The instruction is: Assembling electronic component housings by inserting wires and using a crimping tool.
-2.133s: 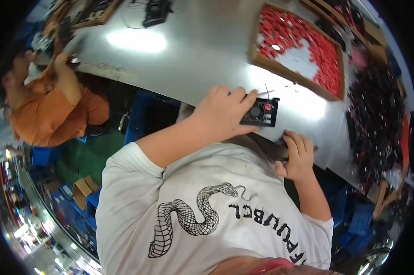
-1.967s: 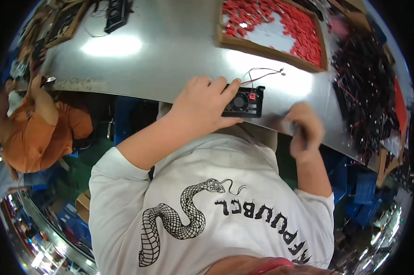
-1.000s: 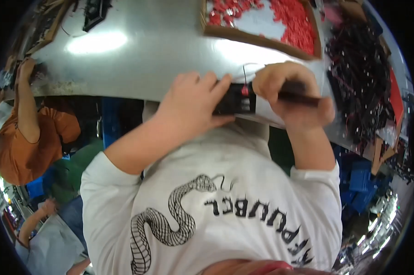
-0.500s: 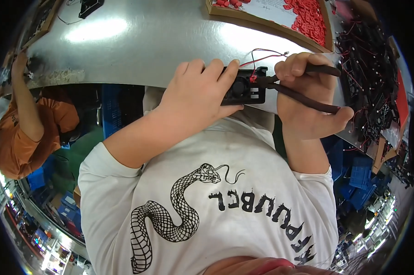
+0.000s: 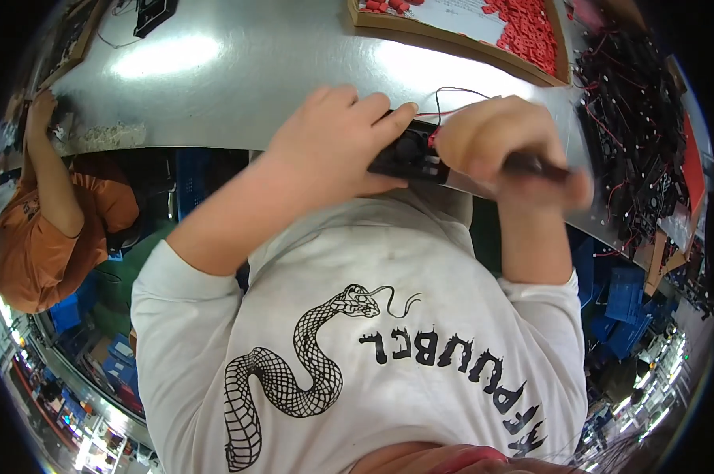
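Now wraps the right hand (image 5: 515,142) around the dark-handled pliers (image 5: 535,167) with curled fingers, rather than holding the handles spread as half a second ago. Still clasps the black fan housing (image 5: 410,150) between fingers and thumb of the left hand (image 5: 333,142), at the desk (image 5: 294,63) edge. Slants left forearm (image 5: 242,205) inward, right forearm (image 5: 534,245) nearly upright.

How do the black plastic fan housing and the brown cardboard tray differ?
The housing is black, the tray brown. The tray looks larger and holds red pieces; the housing carries a fan. Your left hand grips the housing; no hand visibly touches the tray. Both look rectangular.
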`<state>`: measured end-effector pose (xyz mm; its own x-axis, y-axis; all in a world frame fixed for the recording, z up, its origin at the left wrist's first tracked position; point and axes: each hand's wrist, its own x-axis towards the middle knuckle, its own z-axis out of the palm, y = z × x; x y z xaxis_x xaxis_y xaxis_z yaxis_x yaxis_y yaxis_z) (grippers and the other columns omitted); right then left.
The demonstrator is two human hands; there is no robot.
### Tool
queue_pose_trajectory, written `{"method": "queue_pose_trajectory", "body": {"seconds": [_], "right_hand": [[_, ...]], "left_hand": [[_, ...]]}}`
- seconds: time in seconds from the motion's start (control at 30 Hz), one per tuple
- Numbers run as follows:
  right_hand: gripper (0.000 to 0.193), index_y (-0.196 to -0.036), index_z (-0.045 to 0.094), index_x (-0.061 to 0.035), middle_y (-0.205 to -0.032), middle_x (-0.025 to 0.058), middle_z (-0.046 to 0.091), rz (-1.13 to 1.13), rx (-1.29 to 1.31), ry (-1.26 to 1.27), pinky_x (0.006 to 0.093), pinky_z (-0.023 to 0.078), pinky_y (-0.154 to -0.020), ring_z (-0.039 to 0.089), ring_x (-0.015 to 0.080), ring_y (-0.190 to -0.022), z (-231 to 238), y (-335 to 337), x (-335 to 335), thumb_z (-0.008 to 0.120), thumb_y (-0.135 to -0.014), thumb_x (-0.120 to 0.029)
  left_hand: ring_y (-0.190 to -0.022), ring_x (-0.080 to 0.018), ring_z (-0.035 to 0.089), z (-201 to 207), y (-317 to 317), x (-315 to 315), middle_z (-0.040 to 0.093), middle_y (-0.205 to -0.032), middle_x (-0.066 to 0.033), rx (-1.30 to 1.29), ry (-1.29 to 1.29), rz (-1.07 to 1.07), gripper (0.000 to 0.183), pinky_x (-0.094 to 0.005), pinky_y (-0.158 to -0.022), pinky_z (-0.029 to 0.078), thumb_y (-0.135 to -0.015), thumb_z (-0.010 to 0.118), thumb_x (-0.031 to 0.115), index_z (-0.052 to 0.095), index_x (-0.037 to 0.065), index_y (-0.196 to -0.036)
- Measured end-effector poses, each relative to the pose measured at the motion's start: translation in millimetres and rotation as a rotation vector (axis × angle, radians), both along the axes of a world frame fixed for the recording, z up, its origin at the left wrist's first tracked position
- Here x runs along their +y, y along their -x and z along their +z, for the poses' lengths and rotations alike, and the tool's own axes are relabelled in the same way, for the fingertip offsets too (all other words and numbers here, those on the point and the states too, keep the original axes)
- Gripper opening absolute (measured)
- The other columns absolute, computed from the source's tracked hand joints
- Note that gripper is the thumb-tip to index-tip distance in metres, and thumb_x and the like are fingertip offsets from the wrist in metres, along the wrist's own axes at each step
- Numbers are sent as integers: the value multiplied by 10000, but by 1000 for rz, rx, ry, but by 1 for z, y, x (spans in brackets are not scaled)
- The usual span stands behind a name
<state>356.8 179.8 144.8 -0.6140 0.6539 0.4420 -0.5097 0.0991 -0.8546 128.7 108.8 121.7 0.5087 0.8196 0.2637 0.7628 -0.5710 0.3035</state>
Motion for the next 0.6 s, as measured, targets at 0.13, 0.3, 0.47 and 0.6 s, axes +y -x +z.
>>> {"method": "queue_pose_trajectory", "body": {"seconds": [0.13,0.3,0.47,0.6], "right_hand": [[921,-882,641,48,-719,157,607,606,-205,82,350,445,-558,540,225,-584,13,13,29,400,-898,-841],[954,-1193,600,44,-890,132,574,-10,104,222,348,385,-674,484,207,-757,4,-10,-15,475,-857,-841],[1163,-1308,513,75,-1120,189,593,-227,208,-45,386,470,-901,579,265,-997,-10,-11,-38,486,-764,-953],[1147,-1313,491,99,-1119,196,599,-144,211,-106,361,471,-846,580,245,-957,-19,-6,-25,479,-797,-925]], "left_hand": [[-935,-273,613,10,9,21,647,-1029,-27,0,46,-216,727,-394,-874,497,-712,847,457,644,134,-1331],[-940,-279,618,-2,-5,-2,649,-1047,-50,-38,83,-49,726,-400,-871,496,-725,844,457,641,113,-1331],[-906,-257,602,10,-18,-22,621,-1009,-60,16,71,118,754,-386,-834,475,-744,830,483,614,79,-1344],[-902,-249,590,9,-19,-20,607,-1001,-55,22,70,123,753,-383,-819,467,-758,822,487,607,78,-1353]]}}
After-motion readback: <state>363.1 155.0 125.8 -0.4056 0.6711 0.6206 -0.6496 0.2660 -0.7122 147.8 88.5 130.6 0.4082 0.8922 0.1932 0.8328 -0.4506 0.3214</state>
